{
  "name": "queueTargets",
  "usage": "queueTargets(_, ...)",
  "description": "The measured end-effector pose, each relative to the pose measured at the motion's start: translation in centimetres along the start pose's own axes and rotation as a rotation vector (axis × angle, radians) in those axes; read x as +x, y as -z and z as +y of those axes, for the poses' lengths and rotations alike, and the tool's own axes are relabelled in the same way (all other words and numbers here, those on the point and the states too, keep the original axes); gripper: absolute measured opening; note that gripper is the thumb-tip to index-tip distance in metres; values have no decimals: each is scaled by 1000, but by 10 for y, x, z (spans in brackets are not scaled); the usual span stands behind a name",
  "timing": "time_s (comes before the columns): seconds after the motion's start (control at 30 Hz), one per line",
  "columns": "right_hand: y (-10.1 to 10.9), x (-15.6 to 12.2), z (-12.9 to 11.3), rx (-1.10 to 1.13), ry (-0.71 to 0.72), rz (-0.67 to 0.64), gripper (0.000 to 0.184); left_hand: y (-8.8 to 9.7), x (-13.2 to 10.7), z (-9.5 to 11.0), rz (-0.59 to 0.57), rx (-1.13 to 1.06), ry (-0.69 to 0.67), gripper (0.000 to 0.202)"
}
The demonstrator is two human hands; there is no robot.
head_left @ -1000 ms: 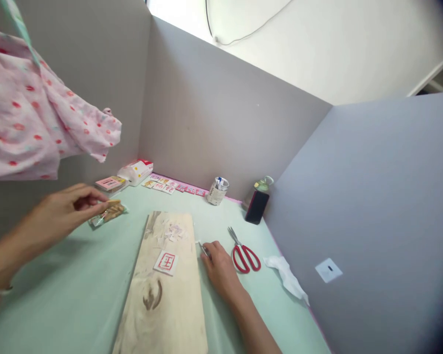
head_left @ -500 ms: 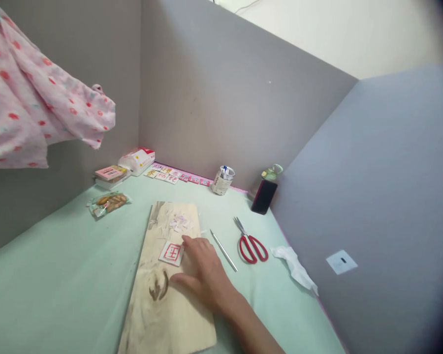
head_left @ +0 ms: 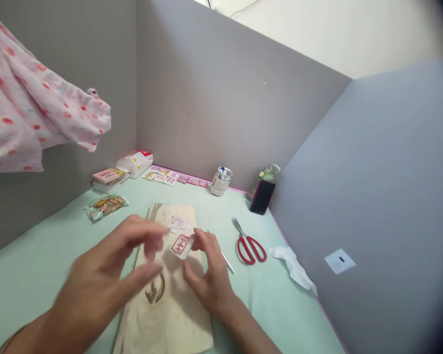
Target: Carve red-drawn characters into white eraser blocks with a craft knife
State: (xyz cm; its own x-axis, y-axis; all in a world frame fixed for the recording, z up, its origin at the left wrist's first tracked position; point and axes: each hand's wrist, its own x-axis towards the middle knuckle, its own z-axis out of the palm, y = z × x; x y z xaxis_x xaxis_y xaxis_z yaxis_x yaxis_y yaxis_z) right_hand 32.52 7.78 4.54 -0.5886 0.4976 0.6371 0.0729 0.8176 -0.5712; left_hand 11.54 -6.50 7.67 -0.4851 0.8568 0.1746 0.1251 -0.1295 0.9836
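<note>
Between the fingers of my right hand (head_left: pixel 209 273) is a small white square tile (head_left: pixel 180 245) with a red framed character on its face. It is tilted and held by its right edge, just above the wooden board (head_left: pixel 180 314). My left hand (head_left: pixel 110 275) hovers to the left of the tile, thumb and fingers apart, with nothing between them. Pale shavings (head_left: pixel 179 223) lie at the board's far end, and a dark mark (head_left: pixel 155 289) shows on the wood nearer to me. A silver pen-like knife (head_left: pixel 227 261) lies partly hidden behind my right hand.
Red-handled scissors (head_left: pixel 249 243) and a crumpled tissue (head_left: pixel 294 269) lie to the right. Along the back are several marked tiles (head_left: pixel 162 177), a tin can (head_left: pixel 220 182) and a phone (head_left: pixel 262 196). At left are a snack packet (head_left: pixel 106 205), a book stack (head_left: pixel 109 179) and a tissue pack (head_left: pixel 135 163).
My left hand has come into view from the lower left. The tile, flat on the board before, is now lifted and tilted in my right hand. The view has shifted slightly.
</note>
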Motion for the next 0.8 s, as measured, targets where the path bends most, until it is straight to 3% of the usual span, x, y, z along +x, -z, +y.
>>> queueTargets(0.13, 3, -3, -15, -1, 66, 254, 88, -29, 28, -19, -111, -92, 56, 67)
queueTargets(0.23, 3, -6, -25, 61, 72, 256, 90, -40, 28, -27, -292, -158, 105, 63)
queueTargets(0.3, 3, -8, -28, 145, 63, 207, 88, -42, 22, -27, -342, -185, 119, 59)
queueTargets(0.37, 5, -8, -29, 283, -20, 180, 80, -41, 17, -26, -343, -193, 135, 56)
queueTargets(0.53, 5, -5, -19, 702, -406, 154, 55, -38, 19, -28, -348, -197, 172, 52)
queueTargets(0.67, -5, -5, -7, 886, -533, 121, 66, -42, 21, -33, -365, -238, 185, 57)
queueTargets(0.8, -10, -8, -5, 892, -556, 124, 69, -49, 19, -37, -329, -299, 156, 65)
